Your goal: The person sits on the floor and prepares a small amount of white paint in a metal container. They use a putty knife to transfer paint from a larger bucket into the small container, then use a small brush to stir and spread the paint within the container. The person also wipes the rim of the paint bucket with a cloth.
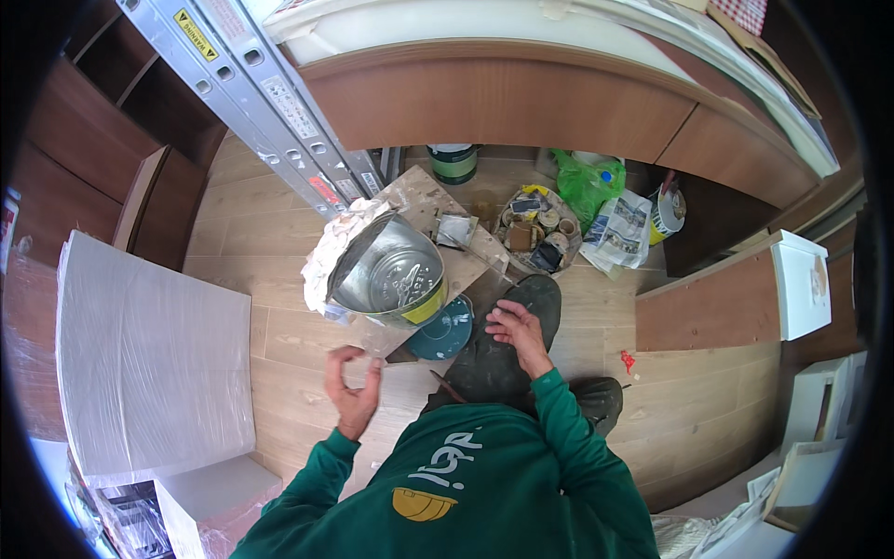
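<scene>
My left hand (354, 387) is held in the air below a shiny metal bucket (372, 270), thumb and fingers curved apart with nothing visible between them. My right hand (521, 337) hovers over my dark trouser leg, its fingers partly spread and seemingly holding nothing. The bucket tilts so that its silver inside shows, and it has a yellow-green band outside. A crumpled white cloth (321, 252) lies against its left side. Beside the bucket, near my knee, is a round teal lid (445, 331) with pale marks. Both stand on or by a stained board (419, 191).
An aluminium ladder (270, 102) leans at the upper left. Beyond my knee sits a tray (535, 228) of small tools and cups, near a green plastic bag (587, 191), newspaper (619, 233) and a dark green can (453, 166). Wrapped panels (158, 354) stand left; a wooden panel (708, 298) lies right.
</scene>
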A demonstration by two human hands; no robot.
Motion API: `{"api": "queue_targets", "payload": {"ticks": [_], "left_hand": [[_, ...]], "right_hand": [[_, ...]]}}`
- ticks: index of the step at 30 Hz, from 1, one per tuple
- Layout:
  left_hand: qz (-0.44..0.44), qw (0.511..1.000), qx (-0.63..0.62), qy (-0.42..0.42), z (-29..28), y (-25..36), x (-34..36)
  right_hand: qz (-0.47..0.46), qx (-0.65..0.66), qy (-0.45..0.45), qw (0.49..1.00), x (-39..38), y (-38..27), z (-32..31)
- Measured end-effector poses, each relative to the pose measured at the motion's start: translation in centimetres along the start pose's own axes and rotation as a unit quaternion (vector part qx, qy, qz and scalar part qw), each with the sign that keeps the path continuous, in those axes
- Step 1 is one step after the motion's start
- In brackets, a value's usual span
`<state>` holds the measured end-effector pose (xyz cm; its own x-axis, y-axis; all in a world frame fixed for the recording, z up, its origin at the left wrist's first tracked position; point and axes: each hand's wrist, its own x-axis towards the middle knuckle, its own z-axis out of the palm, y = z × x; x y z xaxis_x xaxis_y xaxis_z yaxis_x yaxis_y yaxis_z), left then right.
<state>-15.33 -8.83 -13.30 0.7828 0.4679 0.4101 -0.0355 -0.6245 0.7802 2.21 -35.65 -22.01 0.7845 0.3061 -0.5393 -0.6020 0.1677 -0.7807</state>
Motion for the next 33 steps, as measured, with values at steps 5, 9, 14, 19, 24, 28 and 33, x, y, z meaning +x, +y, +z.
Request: {"api": "queue_targets", "payload": {"ticks": [5,9,14,19,24,28,33], "left_hand": [[0.106,0.987,0.095,0.068,-4.4,1.7,7.0],[0.164,0.981,0.104,0.023,-3.8,3.4,11.6],[0.154,0.982,0.053,-0.098,-1.3,4.0,15.0],[0.23,0.97,0.077,-0.031,-1.8,5.8,14.6],[0.275,0.959,0.044,0.042,-3.6,8.7,9.7],[0.242,0.97,-0.03,-0.02,-2.2,9.0,7.0],[0.211,0.97,-0.048,-0.114,-0.3,8.3,5.3]], "right_hand": [[0.003,-0.044,-0.004,0.999,1.5,-0.3,1.9],[0.011,-0.128,-0.049,0.991,0.7,0.3,2.0],[-0.174,-0.193,0.021,0.965,-1.2,-1.2,2.3],[0.077,-0.147,-0.033,0.986,-1.0,-4.5,1.4],[-0.006,0.053,0.007,0.999,2.6,-1.9,4.2],[-0.086,0.108,0.064,0.988,6.3,-1.2,6.2],[-0.15,0.097,0.117,0.977,9.0,-3.4,7.2]]}}
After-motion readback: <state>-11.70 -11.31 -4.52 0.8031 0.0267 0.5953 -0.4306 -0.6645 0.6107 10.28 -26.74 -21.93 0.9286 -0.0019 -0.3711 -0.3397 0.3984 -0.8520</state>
